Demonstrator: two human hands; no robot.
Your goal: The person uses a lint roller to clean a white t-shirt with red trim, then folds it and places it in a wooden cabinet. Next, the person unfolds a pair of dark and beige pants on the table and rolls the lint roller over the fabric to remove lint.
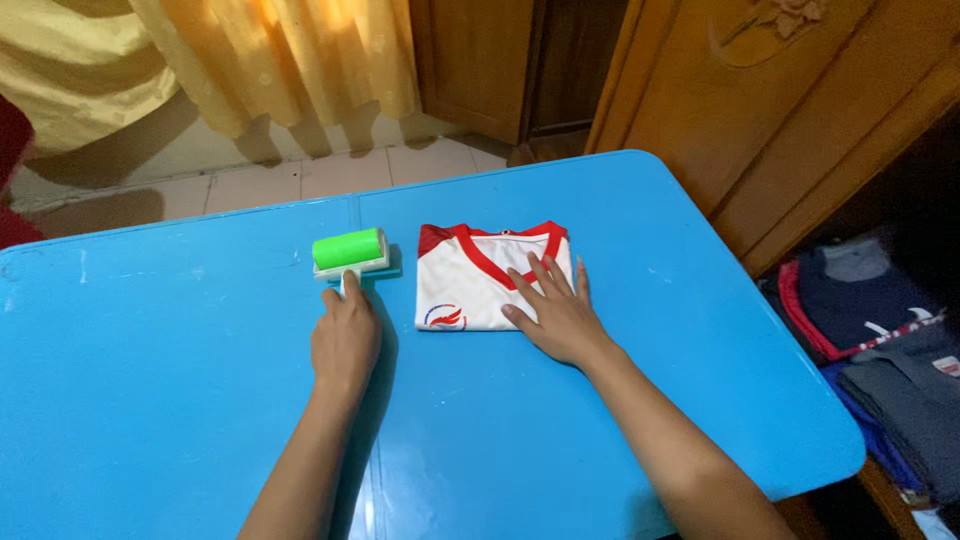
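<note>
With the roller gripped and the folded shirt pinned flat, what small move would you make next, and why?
Probably lift the lint roller and bring it right onto the folded shirt. The left hand grips its handle while its green drum rests on the blue table, beside the shirt, apart from it. The right hand lies flat on the shirt's right part, steadying it.

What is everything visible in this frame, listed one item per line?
Table: one, blue, fills most of the view.
Lint roller: one, green roll on a white handle, on the table left of the shirt.
Shirt: one, white with red collar, folded, middle of the table.
Curtain: one, yellow, top left.
Wardrobe: one, brown wood, top right.
Clothes pile: several dark folded pieces, right edge.
Left hand: one, gripping the roller handle.
Right hand: one, flat on the shirt.
</note>
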